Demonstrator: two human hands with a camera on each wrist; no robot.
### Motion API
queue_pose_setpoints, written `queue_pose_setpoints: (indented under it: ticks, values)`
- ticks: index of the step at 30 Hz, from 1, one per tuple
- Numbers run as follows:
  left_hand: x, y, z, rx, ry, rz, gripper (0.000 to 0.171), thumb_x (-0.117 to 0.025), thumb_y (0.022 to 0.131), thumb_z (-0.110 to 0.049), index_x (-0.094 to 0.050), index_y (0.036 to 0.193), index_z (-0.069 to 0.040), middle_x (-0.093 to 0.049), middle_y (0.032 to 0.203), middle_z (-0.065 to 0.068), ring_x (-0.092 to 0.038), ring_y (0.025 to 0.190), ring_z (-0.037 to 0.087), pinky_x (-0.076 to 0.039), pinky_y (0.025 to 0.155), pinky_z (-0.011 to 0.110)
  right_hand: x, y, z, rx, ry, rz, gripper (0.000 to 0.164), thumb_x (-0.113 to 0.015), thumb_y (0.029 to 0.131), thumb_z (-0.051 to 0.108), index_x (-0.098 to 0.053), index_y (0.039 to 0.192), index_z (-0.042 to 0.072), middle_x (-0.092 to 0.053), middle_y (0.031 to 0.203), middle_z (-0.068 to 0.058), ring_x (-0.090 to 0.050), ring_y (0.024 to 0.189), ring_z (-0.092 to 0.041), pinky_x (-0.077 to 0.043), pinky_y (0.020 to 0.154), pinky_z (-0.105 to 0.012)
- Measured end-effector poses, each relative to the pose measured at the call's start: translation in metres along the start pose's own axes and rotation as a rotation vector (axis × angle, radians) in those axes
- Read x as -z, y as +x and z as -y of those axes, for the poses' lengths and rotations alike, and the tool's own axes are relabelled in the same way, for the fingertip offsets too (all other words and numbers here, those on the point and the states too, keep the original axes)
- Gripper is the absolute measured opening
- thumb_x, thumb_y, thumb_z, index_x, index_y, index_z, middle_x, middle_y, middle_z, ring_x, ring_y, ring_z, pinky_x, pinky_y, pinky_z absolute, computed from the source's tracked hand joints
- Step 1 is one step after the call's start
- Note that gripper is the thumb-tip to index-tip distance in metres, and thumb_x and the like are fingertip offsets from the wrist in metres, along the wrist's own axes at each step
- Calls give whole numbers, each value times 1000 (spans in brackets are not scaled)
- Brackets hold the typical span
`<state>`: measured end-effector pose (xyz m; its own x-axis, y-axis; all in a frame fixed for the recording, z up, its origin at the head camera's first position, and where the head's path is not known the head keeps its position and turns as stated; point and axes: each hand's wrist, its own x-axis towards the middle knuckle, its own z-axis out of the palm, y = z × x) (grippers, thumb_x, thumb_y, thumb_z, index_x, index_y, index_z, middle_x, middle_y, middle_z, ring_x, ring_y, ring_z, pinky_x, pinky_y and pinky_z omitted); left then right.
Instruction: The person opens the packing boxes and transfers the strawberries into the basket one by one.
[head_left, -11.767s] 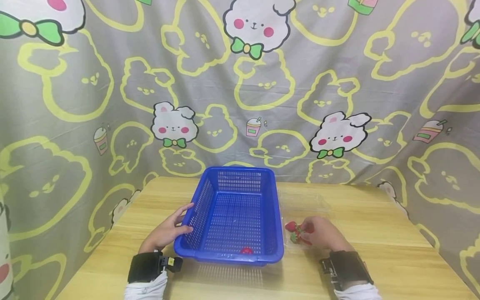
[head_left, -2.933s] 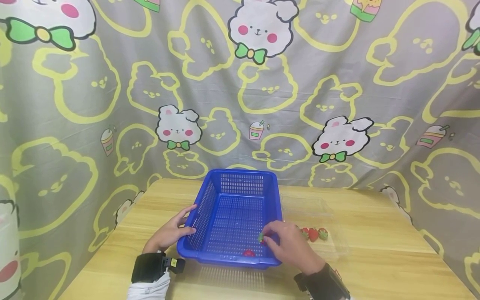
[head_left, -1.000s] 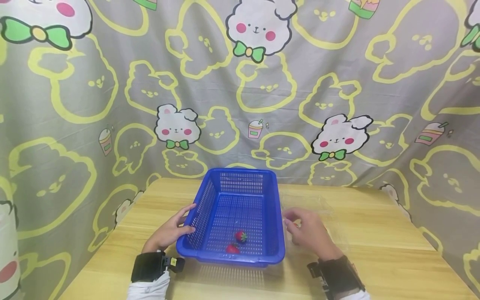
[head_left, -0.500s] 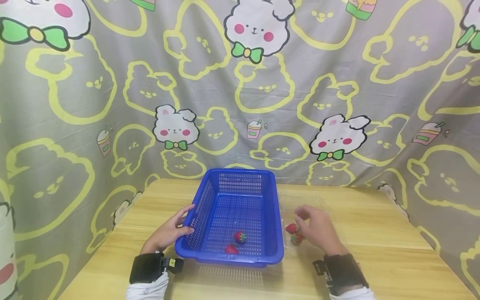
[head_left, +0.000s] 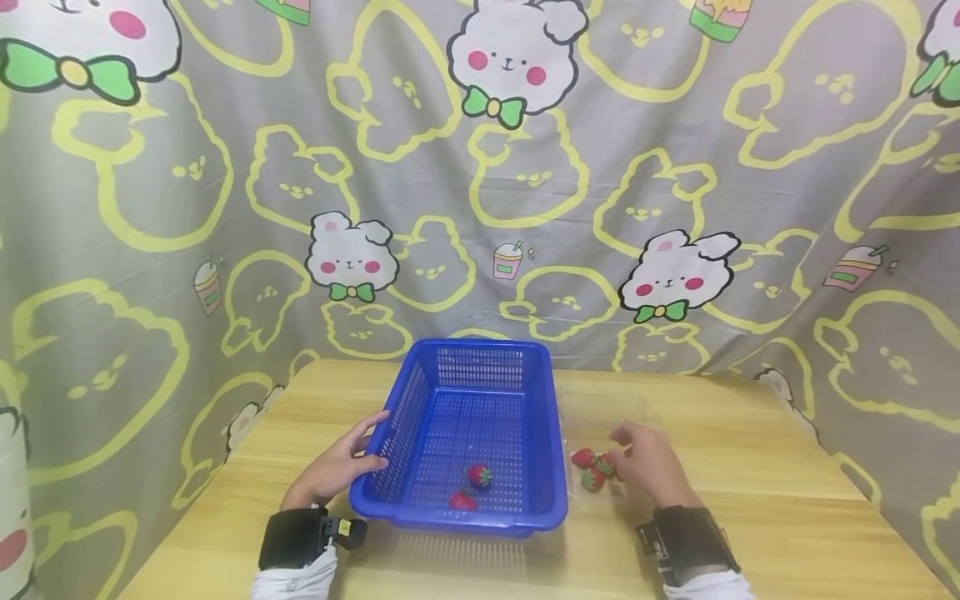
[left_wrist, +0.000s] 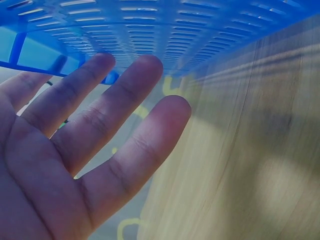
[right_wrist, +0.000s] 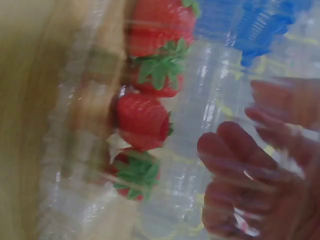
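A blue plastic basket [head_left: 551, 433] with slotted walls stands mid-table, two strawberries [head_left: 480, 476] lying in its near end. My left hand [head_left: 335, 469] rests against the outside of its left wall. In the left wrist view its fingers [left_wrist: 135, 155] are spread and nearly straight below the slotted wall. To the basket's right, a clear plastic box [head_left: 573, 496] holds several strawberries [right_wrist: 143, 121] in a row. My right hand [head_left: 651, 465] is over the box's right part, fingers loosely bent and holding nothing. It partly hides the berries in the head view.
The clear lid-like part [head_left: 607, 404] of the box extends behind the berries. A wooden table [head_left: 772, 492] carries everything. A grey cartoon-print curtain [head_left: 442, 192] hangs behind the table and along both sides.
One strawberry lay in the basket earlier; my right hand brought a second over and let it go there. That hand then moved back right over the box. My left hand stayed at the basket.
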<state>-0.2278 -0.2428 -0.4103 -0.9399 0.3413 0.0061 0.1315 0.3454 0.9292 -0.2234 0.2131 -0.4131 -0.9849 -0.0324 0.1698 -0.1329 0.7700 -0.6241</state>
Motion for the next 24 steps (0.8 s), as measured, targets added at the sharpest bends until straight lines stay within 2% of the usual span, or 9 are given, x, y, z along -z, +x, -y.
queue_pose_setpoints:
  ticks: [6,15,23,24]
  values:
    - [0,1,0,4,3,0,74,-62,92,-10,-21,153,-8,-37,138,40,-52,115,51,-55,80,54,-3,1,-7,-39,4,22,33,-70,83,4,-62,112,-9,-63,111,-29,-67,84,-30,-53,77,-51]
    - [1,1,-1,3,11,0,74,-63,92,-10,-22,153,-7,-38,137,40,-52,114,50,-54,81,53,-8,0,-10,-66,-51,82,39,-71,80,3,-60,115,-11,-66,101,-24,-63,93,-38,-52,78,-52]
    - [1,2,0,2,-2,2,74,-63,92,-10,-21,153,-7,-38,138,40,-52,115,51,-54,81,54,-8,1,-10,-73,-104,90,41,-72,80,6,-61,114,-12,-64,106,-29,-62,96,-42,-50,81,-54]
    - [1,1,0,4,-2,1,74,-63,92,-10,-21,153,-7,-38,138,40,-52,115,51,-54,81,54,-8,0,-10,-76,-105,92,41,-72,80,5,-60,114,-13,-64,106,-29,-62,92,-39,-52,78,-52]
